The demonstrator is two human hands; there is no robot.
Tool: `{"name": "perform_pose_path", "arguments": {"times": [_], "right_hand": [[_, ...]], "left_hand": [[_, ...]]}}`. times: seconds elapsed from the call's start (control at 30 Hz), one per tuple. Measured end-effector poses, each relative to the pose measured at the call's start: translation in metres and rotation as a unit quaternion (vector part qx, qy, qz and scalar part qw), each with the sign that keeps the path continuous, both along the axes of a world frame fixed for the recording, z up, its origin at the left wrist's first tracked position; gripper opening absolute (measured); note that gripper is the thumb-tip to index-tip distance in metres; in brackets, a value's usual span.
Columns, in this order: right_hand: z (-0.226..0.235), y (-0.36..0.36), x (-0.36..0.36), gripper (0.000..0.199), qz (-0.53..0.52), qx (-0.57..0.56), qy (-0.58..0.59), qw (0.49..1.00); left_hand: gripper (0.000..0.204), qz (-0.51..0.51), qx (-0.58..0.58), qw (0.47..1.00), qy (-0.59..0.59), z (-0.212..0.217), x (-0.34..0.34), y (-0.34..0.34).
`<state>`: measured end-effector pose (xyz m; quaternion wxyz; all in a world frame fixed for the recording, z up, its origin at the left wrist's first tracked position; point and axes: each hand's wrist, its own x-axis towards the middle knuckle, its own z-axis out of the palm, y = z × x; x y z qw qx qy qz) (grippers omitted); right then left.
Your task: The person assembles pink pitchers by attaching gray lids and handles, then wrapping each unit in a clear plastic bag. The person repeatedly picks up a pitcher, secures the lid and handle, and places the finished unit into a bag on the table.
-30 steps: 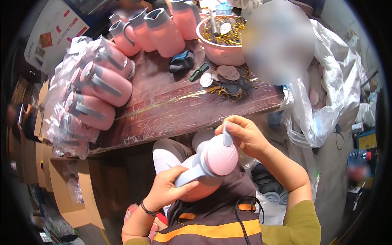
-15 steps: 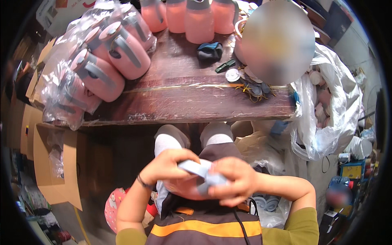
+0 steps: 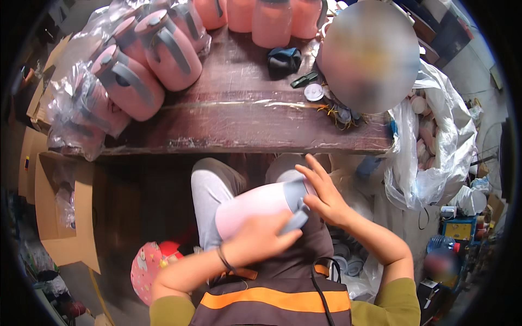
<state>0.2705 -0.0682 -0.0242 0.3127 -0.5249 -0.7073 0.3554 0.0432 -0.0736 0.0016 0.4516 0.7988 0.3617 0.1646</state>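
A pink thermos jug with a grey collar and grey handle lies tilted across my lap, its top end toward the right. My left hand is closed on the jug's near side by the handle, slightly smeared by motion. At the grey top, my right hand has its fingers spread; the thumb is close to the rim, and I cannot tell whether it touches. The mouth of the jug is hidden behind that hand.
On the dark red wooden table, pink jugs in clear plastic lie left and more jugs stand behind. A dark cloth bundle and white disc lie rightward. A white sack hangs right; an open carton stands left.
The jug has swung from upright, top toward me, to lying sideways. My left hand has slid down to its near side, and my right hand has opened at its top.
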Motion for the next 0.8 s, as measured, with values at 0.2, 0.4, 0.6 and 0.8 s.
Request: {"name": "perform_pose_path", "arguments": {"times": [0.2, 0.4, 0.6, 0.8], "right_hand": [[-0.023, -0.013, -0.004, 0.059, 0.142, 0.194, -0.009, 0.971], [-0.043, -0.008, -0.009, 0.043, -0.125, -0.178, 0.155, 0.964], [0.02, -0.029, -0.016, 0.07, 0.213, 0.23, -0.004, 0.95], [0.022, -0.023, -0.037, 0.062, 0.294, 0.267, 0.023, 0.917]], "left_hand": [[0.038, -0.025, -0.08, 0.996, -0.021, -0.005, -0.037, 0.069], [0.033, -0.002, 0.116, 0.992, 0.057, -0.009, 0.004, -0.011], [0.022, -0.1, -0.341, 0.929, -0.104, -0.013, -0.064, 0.107], [0.023, -0.073, -0.348, 0.931, -0.087, -0.012, -0.073, 0.083]]}}
